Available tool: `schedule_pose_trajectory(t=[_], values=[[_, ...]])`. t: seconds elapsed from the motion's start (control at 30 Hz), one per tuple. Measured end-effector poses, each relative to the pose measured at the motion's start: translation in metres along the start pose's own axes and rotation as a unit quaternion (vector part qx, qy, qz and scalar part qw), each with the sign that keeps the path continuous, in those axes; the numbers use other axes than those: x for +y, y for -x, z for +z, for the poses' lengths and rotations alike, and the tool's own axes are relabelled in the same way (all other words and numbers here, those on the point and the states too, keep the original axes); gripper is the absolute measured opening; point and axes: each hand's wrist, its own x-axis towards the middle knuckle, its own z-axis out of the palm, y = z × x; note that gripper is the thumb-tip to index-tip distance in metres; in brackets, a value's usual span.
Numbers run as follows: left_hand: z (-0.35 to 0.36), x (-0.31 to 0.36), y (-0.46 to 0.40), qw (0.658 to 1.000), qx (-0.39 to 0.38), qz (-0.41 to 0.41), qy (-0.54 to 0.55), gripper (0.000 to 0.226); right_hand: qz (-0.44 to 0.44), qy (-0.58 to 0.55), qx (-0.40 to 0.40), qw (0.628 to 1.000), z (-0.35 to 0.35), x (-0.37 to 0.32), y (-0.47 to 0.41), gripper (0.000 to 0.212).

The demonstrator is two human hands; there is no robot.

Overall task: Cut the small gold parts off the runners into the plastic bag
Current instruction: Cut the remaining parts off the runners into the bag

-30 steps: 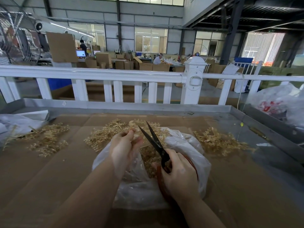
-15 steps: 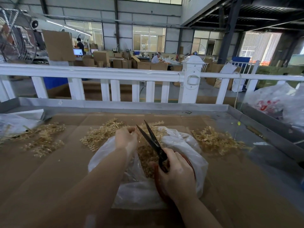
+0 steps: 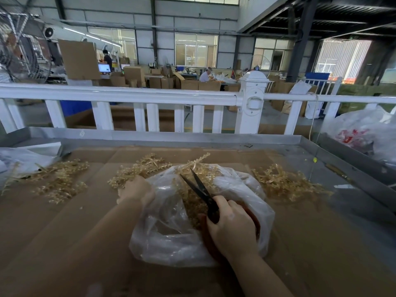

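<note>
Two hands at centre frame: your right hand [image 3: 232, 230] grips the scissors [image 3: 201, 190], blades apart over the plastic bag [image 3: 171, 236]; your left hand [image 3: 137, 189] curls its fingers on gold runners [image 3: 137, 170] just beyond. Cut gold parts [image 3: 192, 204] fill the bag — heaps remain. Red print at right [image 3: 351, 136] is unreadable.
</note>
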Motion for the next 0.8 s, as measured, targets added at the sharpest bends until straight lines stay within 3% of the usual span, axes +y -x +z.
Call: schedule_pose_trajectory(t=[0.07, 0.2, 0.4, 0.57, 0.8], values=[[0.005, -0.006, 0.002, 1.0, -0.018, 0.009, -0.023, 0.036, -0.001, 0.0, 0.005, 1.0, 0.0, 0.001, 0.0, 0.036], [0.007, -0.011, 0.004, 0.998, 0.018, 0.028, -0.061, 0.034, 0.0, 0.007, 0.003, 1.0, 0.0, 0.0, 0.0, 0.035], [0.0, -0.011, 0.004, 0.996, 0.064, 0.061, 0.0, 0.038, 0.001, 0.0, -0.001, 1.0, -0.001, -0.001, 0.0, 0.035], [-0.008, -0.021, -0.004, 0.997, 0.041, 0.07, 0.013, 0.021, 0.005, 0.003, 0.002, 1.0, -0.002, -0.002, -0.001, 0.033], [-0.01, -0.021, -0.004, 0.992, -0.014, 0.112, -0.056, 0.018, 0.008, -0.002, -0.011, 1.0, -0.002, -0.003, 0.0, 0.034]])
